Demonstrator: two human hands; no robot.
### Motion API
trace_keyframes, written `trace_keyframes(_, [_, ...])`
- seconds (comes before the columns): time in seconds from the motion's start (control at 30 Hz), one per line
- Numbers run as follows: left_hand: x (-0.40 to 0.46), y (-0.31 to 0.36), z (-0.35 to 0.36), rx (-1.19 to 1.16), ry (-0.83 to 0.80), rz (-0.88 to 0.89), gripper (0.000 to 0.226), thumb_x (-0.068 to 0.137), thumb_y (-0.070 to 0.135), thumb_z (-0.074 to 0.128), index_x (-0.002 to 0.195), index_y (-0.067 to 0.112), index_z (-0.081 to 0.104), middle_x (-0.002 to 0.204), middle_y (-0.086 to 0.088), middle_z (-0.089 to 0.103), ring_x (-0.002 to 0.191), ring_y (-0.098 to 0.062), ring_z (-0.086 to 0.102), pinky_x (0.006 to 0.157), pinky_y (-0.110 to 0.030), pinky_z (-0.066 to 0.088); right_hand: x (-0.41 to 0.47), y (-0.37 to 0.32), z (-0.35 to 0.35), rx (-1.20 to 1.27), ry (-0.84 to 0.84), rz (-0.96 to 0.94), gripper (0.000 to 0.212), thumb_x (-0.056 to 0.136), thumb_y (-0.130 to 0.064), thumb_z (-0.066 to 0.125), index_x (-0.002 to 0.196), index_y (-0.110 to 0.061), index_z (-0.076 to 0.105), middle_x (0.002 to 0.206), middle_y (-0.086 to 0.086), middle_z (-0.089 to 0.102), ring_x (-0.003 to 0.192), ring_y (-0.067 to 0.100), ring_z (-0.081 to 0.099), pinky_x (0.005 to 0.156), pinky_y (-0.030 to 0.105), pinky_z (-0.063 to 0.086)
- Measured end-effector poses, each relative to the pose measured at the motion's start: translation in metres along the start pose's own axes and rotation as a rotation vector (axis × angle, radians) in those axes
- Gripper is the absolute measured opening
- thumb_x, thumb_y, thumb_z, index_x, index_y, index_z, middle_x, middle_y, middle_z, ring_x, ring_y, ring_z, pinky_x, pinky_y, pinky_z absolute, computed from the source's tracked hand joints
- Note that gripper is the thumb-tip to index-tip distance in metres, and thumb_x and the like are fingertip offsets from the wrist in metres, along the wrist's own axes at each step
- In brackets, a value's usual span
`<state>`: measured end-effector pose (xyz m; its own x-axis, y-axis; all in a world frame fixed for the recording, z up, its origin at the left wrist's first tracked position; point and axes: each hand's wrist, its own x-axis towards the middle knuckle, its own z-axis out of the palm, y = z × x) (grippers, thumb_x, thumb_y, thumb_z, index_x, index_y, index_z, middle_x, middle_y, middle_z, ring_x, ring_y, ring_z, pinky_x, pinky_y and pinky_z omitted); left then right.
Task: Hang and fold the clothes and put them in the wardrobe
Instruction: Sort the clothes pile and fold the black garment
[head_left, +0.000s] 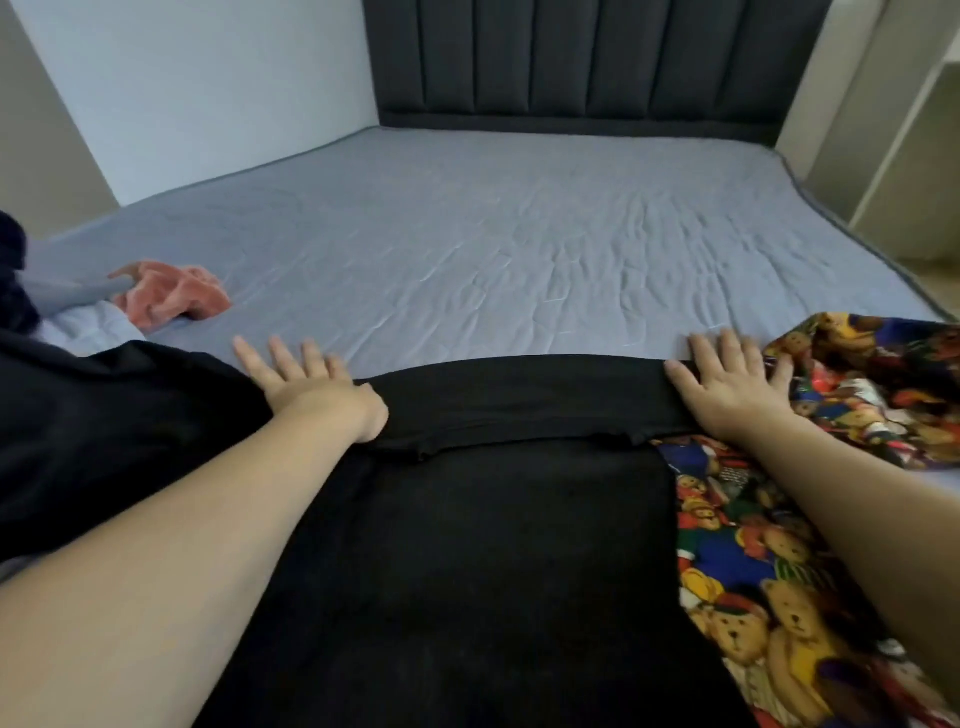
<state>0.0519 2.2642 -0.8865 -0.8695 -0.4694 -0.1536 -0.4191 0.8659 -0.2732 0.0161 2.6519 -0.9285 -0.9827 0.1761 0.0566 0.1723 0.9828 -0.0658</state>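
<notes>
A black garment (457, 545) lies spread flat on the near part of the bed (519, 249), its far end folded back into a band that runs from hand to hand. The left hand (306, 384) rests flat at the band's left end, fingers straight and spread, fingertips on the blue sheet, grip wide and holding nothing. The right hand (727, 384) lies flat on the band's right end, fingers straight, also gripping nothing. A teddy-bear print cloth (753, 571) lies partly under the black garment's right side and under the right forearm. A pink cloth (171, 296) sits crumpled at the left, well apart from both hands. A dark padded headboard (582, 57) stands at the far end.
</notes>
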Motion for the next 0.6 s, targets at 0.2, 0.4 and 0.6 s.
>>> trace_keyframes(0.2, [-0.076,0.118,0.02,-0.314,0.089,0.612,0.067,0.088,0.074,0.001,0.149,0.05,-0.01,0.163,0.009,-0.013,0.148,-0.025,-0.022,0.104,-0.072,-0.02,-0.008,0.054,0.001,-0.125,-0.076,-0.136,0.089,0.07,-0.076,-0.013,0.152,-0.04,-0.005,0.162,0.002,-0.008,0.148,0.024,-0.009,0.115,0.058,-0.007])
trace_keyframes(0.4, [-0.067,0.112,0.034,-0.143,0.13,0.46,0.072,0.082,0.074,-0.01,0.148,0.047,-0.018,0.162,0.009,-0.018,0.148,-0.022,-0.021,0.109,-0.069,-0.012,-0.007,0.072,-0.015,-0.148,-0.135,-0.038,0.081,0.085,-0.074,-0.002,0.154,-0.032,-0.003,0.163,-0.001,-0.007,0.149,0.017,-0.01,0.112,0.056,-0.02])
trace_keyframes(0.6, [-0.096,0.13,-0.004,0.191,0.054,0.299,0.064,0.097,0.059,0.0,0.153,0.033,-0.015,0.164,0.0,-0.012,0.15,-0.029,-0.01,0.112,-0.067,-0.007,-0.055,0.153,-0.096,-0.284,0.313,0.028,0.088,0.071,-0.062,0.049,0.146,-0.03,0.016,0.154,0.006,0.018,0.143,0.03,0.014,0.112,0.061,0.005])
